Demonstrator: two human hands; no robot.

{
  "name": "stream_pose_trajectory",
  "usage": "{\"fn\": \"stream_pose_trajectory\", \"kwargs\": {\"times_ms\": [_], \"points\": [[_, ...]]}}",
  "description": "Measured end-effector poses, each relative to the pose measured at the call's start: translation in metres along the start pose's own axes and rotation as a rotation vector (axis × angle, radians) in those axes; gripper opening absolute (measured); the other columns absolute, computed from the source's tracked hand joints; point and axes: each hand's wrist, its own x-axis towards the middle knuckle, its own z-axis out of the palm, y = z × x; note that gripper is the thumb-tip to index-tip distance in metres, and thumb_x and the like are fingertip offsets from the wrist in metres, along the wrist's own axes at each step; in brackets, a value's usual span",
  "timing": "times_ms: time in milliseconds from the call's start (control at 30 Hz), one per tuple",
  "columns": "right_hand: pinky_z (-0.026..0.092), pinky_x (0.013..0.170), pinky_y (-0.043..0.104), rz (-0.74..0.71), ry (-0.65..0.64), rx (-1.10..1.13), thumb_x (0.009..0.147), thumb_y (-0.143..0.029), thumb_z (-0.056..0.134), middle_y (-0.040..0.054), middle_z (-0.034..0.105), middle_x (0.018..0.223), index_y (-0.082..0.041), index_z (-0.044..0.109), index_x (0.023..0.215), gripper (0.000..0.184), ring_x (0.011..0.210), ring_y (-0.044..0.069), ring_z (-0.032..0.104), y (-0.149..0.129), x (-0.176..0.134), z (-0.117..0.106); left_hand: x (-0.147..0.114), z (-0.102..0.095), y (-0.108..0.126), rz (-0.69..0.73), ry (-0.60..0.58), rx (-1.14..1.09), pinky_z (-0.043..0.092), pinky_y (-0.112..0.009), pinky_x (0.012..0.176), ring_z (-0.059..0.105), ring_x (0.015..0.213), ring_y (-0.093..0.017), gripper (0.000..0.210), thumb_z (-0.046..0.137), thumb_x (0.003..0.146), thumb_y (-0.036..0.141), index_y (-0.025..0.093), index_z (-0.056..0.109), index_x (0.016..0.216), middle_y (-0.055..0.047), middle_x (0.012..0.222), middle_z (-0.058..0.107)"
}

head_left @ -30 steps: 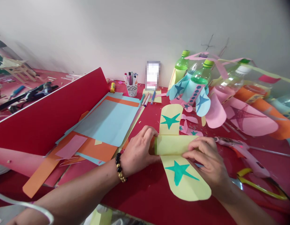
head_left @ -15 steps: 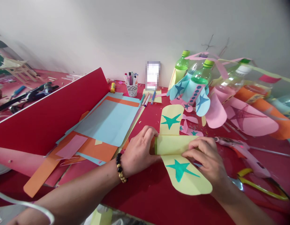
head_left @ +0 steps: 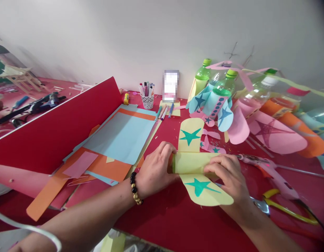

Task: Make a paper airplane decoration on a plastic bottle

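A bottle wrapped in pale yellow paper (head_left: 190,163) lies on its side between my hands, with a green edge at its left end. My left hand (head_left: 158,169), a beaded bracelet at its wrist, is closed around that end. My right hand (head_left: 228,175) grips the other end, its fingers curled over the top; the bottle's neck is hidden behind it. Two yellow paper wings with green stars stick out from the bottle: the far wing (head_left: 191,127) points away from me, and the near wing (head_left: 203,199) points towards me, raised a little above the table.
To the right lie a pink glue gun (head_left: 273,171) and yellow-handled scissors (head_left: 290,207). Behind them stand several paper-winged bottles (head_left: 226,87). On the left are coloured paper sheets (head_left: 120,136) and a red board (head_left: 67,129). A pen cup (head_left: 147,101) and a phone (head_left: 171,85) stand at the wall.
The near wing has tilted upward, so its outer edge sits higher in view. Both hands keep their hold on the bottle in nearly the same place.
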Motion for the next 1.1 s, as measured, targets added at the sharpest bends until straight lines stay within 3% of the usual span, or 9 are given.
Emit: {"fn": "stream_pose_trajectory", "kwargs": {"times_ms": [233,367,767,1100], "points": [[0.037,0.092,0.047,-0.013,-0.034,-0.199,0.086,-0.031,0.059,0.012,0.057,0.12,-0.021,0.057,0.121,0.036,0.106,0.03,0.048,0.005,-0.001,0.007,-0.002,0.0,-0.001,0.017,0.003,0.006,0.046,-0.032,0.068,0.056,0.088,-0.021,0.048,0.072,0.073,0.044,0.023,0.04,0.102,-0.005,0.108,0.053],[0.037,0.088,0.043,-0.082,-0.039,-0.282,0.086,-0.035,0.059,0.008,0.06,0.117,-0.025,0.06,0.117,0.033,0.102,0.028,0.049,0.015,-0.002,0.011,-0.001,0.001,-0.001,0.012,0.003,0.016,0.045,-0.032,0.067,0.056,0.086,-0.02,0.047,0.072,0.073,0.043,0.023,0.04,0.102,-0.004,0.107,0.053],[0.035,0.089,0.044,0.073,-0.087,-0.274,0.083,-0.033,0.06,0.0062,0.059,0.115,-0.028,0.062,0.111,0.028,0.103,0.029,0.047,0.001,0.002,0.008,-0.001,0.0,0.002,-0.019,-0.003,0.037,0.043,-0.032,0.065,0.056,0.08,-0.019,0.046,0.071,0.073,0.043,0.023,0.04,0.102,-0.003,0.105,0.052],[0.036,0.088,0.045,0.067,-0.112,-0.25,0.083,-0.03,0.059,0.0068,0.058,0.115,-0.027,0.06,0.113,0.03,0.103,0.029,0.046,-0.001,0.005,0.006,0.0,-0.001,0.003,-0.017,0.001,0.033,0.042,-0.031,0.064,0.055,0.079,-0.018,0.046,0.069,0.073,0.046,0.023,0.041,0.101,-0.003,0.105,0.052]]}}
